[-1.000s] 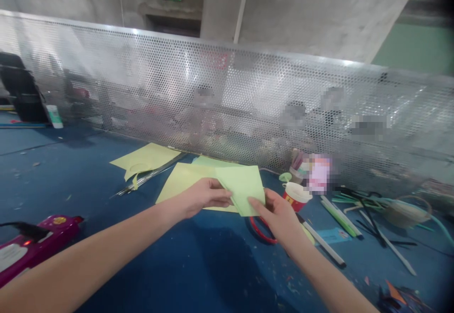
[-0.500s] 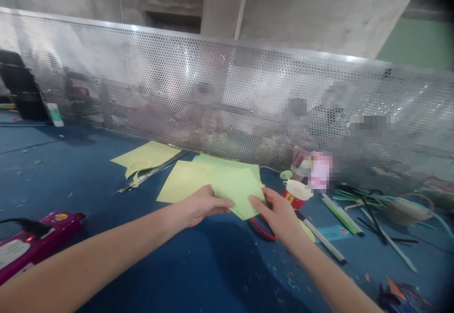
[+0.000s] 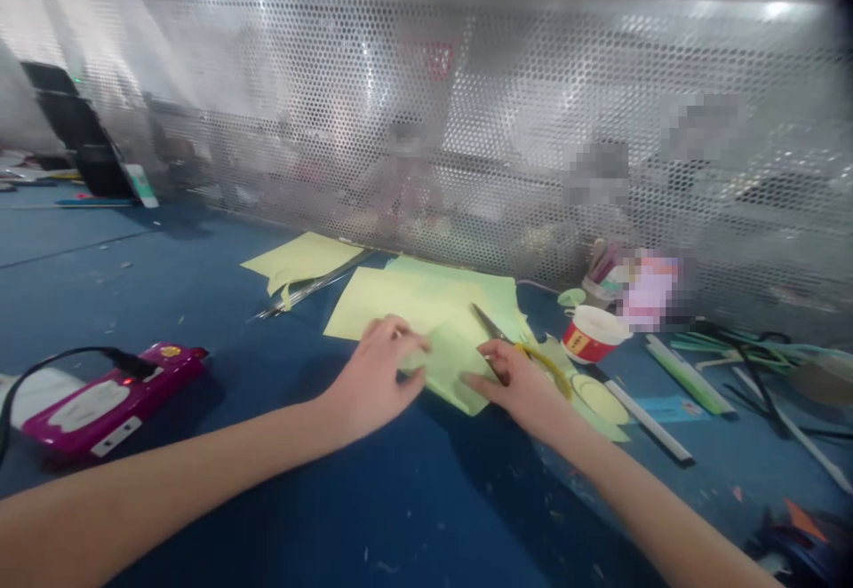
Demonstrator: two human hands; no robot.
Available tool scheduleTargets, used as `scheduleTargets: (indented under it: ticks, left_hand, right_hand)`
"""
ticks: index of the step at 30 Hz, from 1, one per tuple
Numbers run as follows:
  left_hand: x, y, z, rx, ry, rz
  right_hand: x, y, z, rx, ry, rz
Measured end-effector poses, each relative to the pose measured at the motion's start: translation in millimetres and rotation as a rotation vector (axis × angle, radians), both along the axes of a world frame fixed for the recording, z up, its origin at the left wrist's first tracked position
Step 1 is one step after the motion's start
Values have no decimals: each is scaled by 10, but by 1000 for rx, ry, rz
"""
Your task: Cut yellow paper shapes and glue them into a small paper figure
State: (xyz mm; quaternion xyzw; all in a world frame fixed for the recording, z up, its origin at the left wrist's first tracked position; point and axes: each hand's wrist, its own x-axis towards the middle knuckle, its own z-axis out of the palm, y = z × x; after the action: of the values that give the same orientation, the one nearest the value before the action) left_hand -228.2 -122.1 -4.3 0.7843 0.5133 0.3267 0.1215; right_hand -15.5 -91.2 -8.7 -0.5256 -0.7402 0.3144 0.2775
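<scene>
A light green paper piece [image 3: 454,364] lies between my two hands, its near edge slightly raised. My left hand [image 3: 379,370] is at its left side with fingers curved and apart, thumb near the paper's edge. On the right, my right hand [image 3: 520,384] has thumb and fingertips around the paper's right edge. Scissors [image 3: 491,325] lie just beyond my right hand, their yellow handle [image 3: 550,364] partly behind it. Larger yellow paper [image 3: 373,299] and green paper [image 3: 483,290] are spread behind. Cut round pieces [image 3: 600,399] sit to the right.
A purple power strip [image 3: 126,397] is at the left. Along the back runs a perforated metal panel [image 3: 299,126]. To the right are a red and white paper cup [image 3: 593,335], a white marker [image 3: 649,424], a green marker [image 3: 689,377] and tangled strips.
The view has tilted down and shifted left. My left hand's fingers have spread from their pinch on the green paper. The paper sits lower, and the scissors now show.
</scene>
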Motion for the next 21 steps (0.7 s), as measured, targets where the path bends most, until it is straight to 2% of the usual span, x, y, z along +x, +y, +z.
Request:
scheduleTargets:
  ticks: [1,3,5,8,10,11,12,15,17,21]
  left_hand:
    - [5,-56,-13,-3,79,-111]
    - [18,-161,-37,-45,167,-220]
    - [24,-248,-46,-86,191,-239]
    - [4,-346,-30,-117,202,-290]
    - [-27,-396,-20,-120,207,-318]
    - [-43,-417,-20,-117,201,-323]
    - [-59,-435,-24,-112,189,-328]
    - [-90,-471,-50,-100,136,-345]
    - [-95,-481,-65,-106,105,-360]
    - [-78,-487,-75,-92,62,-393]
  right_hand:
    - [-17,-30,-5,-14,-11,15]
    - [-37,-73,-18,-4,-47,25]
    - [-45,-91,-41,81,-92,18]
    - [-56,-97,-64,342,-190,44]
    - [-72,-122,-41,489,-250,103]
    - [-82,-146,-14,496,-261,154]
    - [-92,-177,23,449,-259,213]
    - [-107,-280,163,151,-216,398]
    - [-102,-323,246,8,-221,466]
    - [-90,-335,310,-52,-276,528]
